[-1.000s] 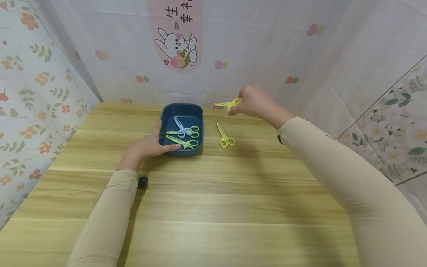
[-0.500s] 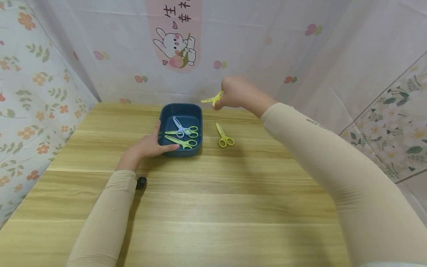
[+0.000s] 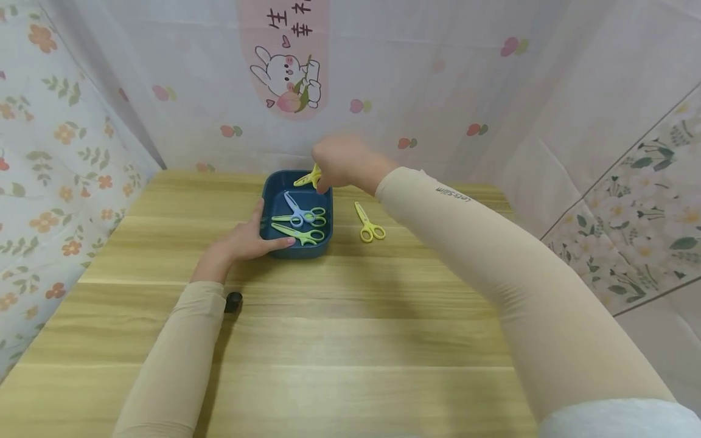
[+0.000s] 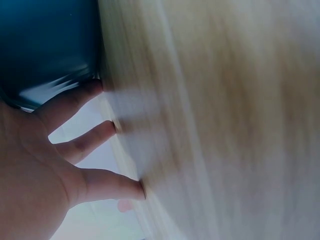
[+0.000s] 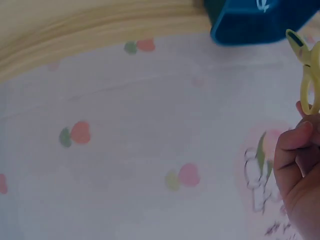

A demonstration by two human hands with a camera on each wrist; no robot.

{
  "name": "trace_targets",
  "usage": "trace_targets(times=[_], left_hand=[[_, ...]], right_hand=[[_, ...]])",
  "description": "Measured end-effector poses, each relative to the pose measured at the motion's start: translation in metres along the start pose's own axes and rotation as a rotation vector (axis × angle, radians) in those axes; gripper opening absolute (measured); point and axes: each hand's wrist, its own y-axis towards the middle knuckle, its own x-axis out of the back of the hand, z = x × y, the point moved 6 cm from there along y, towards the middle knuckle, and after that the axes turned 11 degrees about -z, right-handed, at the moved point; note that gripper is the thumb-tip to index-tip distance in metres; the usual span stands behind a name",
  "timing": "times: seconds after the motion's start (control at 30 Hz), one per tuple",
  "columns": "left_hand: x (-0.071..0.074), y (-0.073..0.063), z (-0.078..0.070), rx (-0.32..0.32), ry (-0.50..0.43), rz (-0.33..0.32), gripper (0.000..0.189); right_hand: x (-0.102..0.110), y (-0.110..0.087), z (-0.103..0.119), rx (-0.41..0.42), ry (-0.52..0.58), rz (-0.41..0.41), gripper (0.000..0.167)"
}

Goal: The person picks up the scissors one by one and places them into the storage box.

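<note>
My right hand (image 3: 347, 161) pinches a pair of yellow scissors (image 3: 306, 178) by the handles, above the far right part of a dark blue box (image 3: 327, 244). In the right wrist view the blades of these yellow scissors (image 5: 300, 50) stick out past the fingertips. Inside the box lie blue scissors (image 3: 292, 205) across a green-handled pair, with light green scissors (image 3: 292, 230) in front of them. My left hand (image 3: 241, 239) rests against the box's left side, thumb over its near rim. The left wrist view shows straight, spread fingers (image 4: 112, 184) beside the box.
Another pair of yellow scissors (image 3: 367, 224) lies on the wooden table (image 3: 328, 340), just right of the box. A printed curtain (image 3: 427, 91) hangs behind the table's far edge, and a floral cloth (image 3: 60, 158) hangs at the left.
My right hand has moved left with the yellow scissors, from above the table's far edge to over the box. My left hand and the box have stayed in place.
</note>
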Motion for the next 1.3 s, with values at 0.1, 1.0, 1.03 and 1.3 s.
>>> trace_targets(times=[0.1, 1.0, 1.03, 1.3], left_hand=[[0.002, 0.001, 0.000, -0.008, -0.009, -0.009, 0.144], [0.003, -0.001, 0.004, -0.008, -0.022, 0.012, 0.144], [0.003, -0.001, 0.004, -0.008, -0.021, 0.013, 0.144], [0.001, 0.000, 0.003, -0.011, -0.017, 0.006, 0.143]], right_hand=[[-0.007, 0.007, 0.014, 0.043, -0.016, 0.012, 0.039], [-0.036, 0.029, 0.079, 0.152, -0.127, 0.127, 0.059], [-0.038, 0.029, 0.079, 0.151, -0.126, 0.130, 0.059], [-0.046, 0.033, 0.080, 0.173, -0.135, 0.065, 0.033]])
